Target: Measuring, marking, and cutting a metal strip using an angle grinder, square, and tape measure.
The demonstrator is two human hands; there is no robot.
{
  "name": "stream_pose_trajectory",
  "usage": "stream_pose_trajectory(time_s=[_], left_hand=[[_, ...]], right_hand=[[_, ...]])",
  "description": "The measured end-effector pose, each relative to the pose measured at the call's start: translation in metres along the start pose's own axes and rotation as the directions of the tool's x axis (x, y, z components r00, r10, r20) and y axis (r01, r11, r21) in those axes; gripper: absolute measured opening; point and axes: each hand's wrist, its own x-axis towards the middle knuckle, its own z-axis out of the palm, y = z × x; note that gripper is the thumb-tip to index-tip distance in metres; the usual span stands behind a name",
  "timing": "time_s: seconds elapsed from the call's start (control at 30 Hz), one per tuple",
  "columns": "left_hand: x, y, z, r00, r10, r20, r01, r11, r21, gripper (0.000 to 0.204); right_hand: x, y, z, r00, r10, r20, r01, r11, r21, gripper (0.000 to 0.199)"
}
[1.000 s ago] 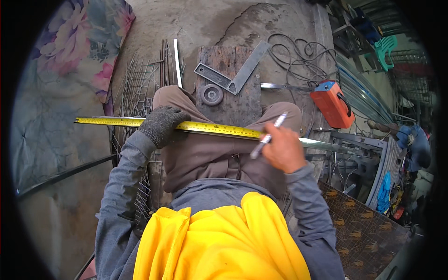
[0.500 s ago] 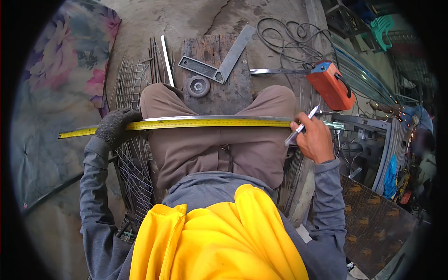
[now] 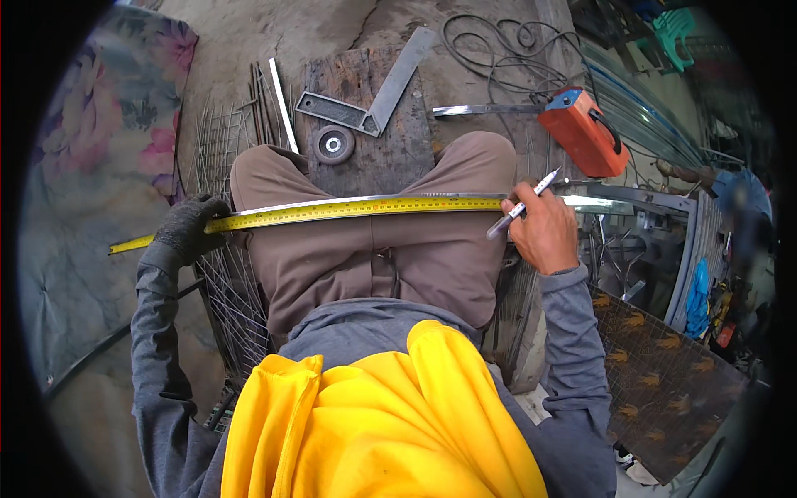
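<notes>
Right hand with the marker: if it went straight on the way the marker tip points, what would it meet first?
Probably the orange power tool: the marker in the right hand aims up-right toward it, though depth is unclear.

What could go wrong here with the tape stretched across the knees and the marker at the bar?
1. The yellow measuring tape spans both knees, pinned only by the gloved left hand at one end; it may bow or slide, so the mark could land off.
2. The bare right hand holds the white marker pen next to the grey metal bar; a raw edge could cut it.
3. The wire mesh panel beside the legs could snag sleeves.
</notes>
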Motion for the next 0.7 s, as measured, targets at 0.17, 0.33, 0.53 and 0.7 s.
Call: stream_pose_trajectory(time_s=[0.17,0.33,0.53,0.7], left_hand=[[0.030,0.085,-0.030,0.949,0.212,-0.233,-0.257,0.949,-0.183,0.056],[0.113,0.198,-0.006,0.825,0.435,-0.362,-0.554,0.749,-0.363,0.050],[0.159,0.250,0.018,0.818,0.542,-0.193,-0.566,0.698,-0.439,0.045],[0.155,0.253,0.015,0.818,0.540,-0.196,-0.566,0.698,-0.439,0.042]], right_hand=[[-0.003,-0.003,-0.004,0.998,0.002,-0.065,-0.004,1.000,-0.029,0.021],[-0.004,-0.009,-0.003,0.995,-0.009,-0.096,0.007,1.000,-0.021,0.019],[-0.008,-0.010,-0.003,0.994,0.003,-0.110,-0.003,1.000,-0.001,0.019],[-0.011,-0.012,-0.004,0.994,0.017,-0.112,-0.020,1.000,-0.022,0.016]])
